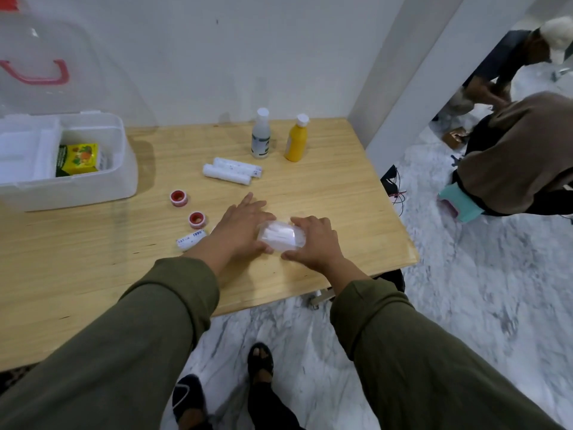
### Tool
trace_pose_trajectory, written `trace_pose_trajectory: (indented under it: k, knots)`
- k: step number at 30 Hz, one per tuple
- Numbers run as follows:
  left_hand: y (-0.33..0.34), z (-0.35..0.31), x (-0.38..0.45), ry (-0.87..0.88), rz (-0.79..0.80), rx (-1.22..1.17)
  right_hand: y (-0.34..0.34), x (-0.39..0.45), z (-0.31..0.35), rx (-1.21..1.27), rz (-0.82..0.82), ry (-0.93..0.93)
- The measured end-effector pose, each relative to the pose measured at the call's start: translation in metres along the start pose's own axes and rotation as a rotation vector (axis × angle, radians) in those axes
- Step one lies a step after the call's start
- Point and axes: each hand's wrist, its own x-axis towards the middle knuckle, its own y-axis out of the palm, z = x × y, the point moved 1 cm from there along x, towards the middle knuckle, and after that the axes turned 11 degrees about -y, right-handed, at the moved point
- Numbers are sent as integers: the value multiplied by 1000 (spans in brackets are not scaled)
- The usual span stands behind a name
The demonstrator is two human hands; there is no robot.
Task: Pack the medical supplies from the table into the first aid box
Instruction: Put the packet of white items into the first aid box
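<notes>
My left fingers (248, 206) lie flat beside the clear packet (280, 235). My right fingers (307, 223) curl round it on the worktop (310, 181).

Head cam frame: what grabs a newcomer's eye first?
Both hands meet mid-table on a clear plastic packet: the left hand lies against its side, the right hand curls over it. Behind them stand a yellow bottle and a clear bottle, and at far left sits the open first aid box with a yellow-green carton inside.
</notes>
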Motion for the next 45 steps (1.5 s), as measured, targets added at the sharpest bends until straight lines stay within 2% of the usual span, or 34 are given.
trace_pose_trajectory:
  k: [6, 10, 16, 23, 31, 39, 45]
  knots:
    - [-4, 4, 4, -20, -22, 15, -7, 10, 3, -22, 9, -35]
    - [-18, 12, 4, -58, -85, -14, -24, 24, 15, 105, -2, -79]
    - [-56, 37, 1, -127, -197, 7, -51, 52, 49, 129, -40, -172]
    - [-112, 78, -28, -251, -310, -91, -73, 83, 112, 187, -95, -362]
    - [-161, 159, -78, -386, -456, -143, -66, 115, 207, 269, -109, -494]
    - [-172, 260, -121, -619, -407, -232, -32, 145, 277, 207, -2, -478]
    - [-161, 298, -117, -597, -354, -288, -12, 163, 298, 115, 78, -420]
